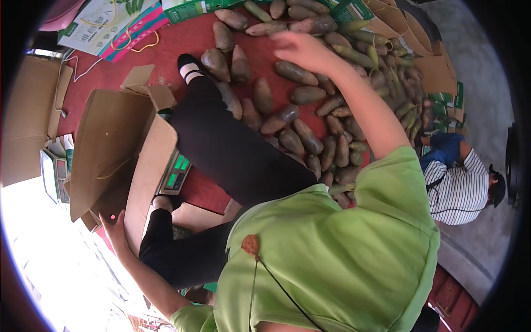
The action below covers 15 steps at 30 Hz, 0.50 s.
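Observation:
At the left, my left hand [115, 231] grips the near edge of an opened brown cardboard box [148, 180]. The inside of the box is in shadow, so what it holds is hidden. My right hand [298, 51] is stretched out over a spread of long, brownish-green radishes [298, 72]. Its fingers are slightly blurred but look apart, with nothing seen in them. Beside the box, next to my leg, is a scale [177, 174] with a lit green display.
The radishes lie on a red ground cover [160, 58], piled thickest toward the right. Printed cartons [105, 27] stand along the far side. Another cardboard box [27, 122] and a second scale [52, 171] are at the left. A person in a striped top [462, 191] bends at the right.

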Each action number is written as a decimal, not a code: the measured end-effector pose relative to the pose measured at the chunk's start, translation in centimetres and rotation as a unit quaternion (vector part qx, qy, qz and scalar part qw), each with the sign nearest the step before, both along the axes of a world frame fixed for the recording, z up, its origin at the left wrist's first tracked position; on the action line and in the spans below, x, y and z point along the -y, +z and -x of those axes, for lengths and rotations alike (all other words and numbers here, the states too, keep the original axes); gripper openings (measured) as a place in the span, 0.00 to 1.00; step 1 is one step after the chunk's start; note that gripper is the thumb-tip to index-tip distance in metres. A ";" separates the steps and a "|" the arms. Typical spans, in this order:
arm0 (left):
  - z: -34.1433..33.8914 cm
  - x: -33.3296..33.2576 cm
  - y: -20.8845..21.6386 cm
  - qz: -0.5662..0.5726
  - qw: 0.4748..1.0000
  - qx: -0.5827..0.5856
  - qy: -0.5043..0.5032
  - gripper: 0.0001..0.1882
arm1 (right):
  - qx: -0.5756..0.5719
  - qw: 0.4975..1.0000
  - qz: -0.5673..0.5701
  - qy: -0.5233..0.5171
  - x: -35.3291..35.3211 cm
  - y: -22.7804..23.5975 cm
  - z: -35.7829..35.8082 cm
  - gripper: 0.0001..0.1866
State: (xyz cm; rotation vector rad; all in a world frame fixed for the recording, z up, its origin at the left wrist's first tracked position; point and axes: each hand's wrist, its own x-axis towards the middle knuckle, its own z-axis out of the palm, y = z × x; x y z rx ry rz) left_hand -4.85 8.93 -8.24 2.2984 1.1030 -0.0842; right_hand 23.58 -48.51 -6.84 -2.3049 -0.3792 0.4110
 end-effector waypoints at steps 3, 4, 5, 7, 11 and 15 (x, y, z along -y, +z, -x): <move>-0.6 0.8 0.1 0.005 1.000 -0.024 0.012 0.46 | -0.063 0.992 0.027 -0.102 8.1 -7.2 6.4 0.22; -0.8 1.4 0.6 0.000 0.999 -0.039 0.016 0.46 | -0.139 0.978 0.088 -0.126 9.6 -8.2 8.6 0.20; -0.5 0.6 -0.1 0.001 0.999 -0.040 0.012 0.46 | -0.169 0.968 0.065 -0.171 11.7 -11.3 11.5 0.19; 1.2 -1.9 -1.8 0.024 0.999 0.037 0.000 0.45 | -0.178 0.965 0.090 -0.168 14.4 -15.7 16.8 0.18; 1.4 -2.0 -1.5 0.117 0.990 0.051 0.055 0.44 | -0.097 0.951 0.281 -0.079 15.9 -21.3 26.6 0.11; 1.1 -2.9 -2.1 0.088 0.994 0.028 0.058 0.43 | -0.342 0.916 0.183 -0.107 13.3 -23.0 33.1 0.07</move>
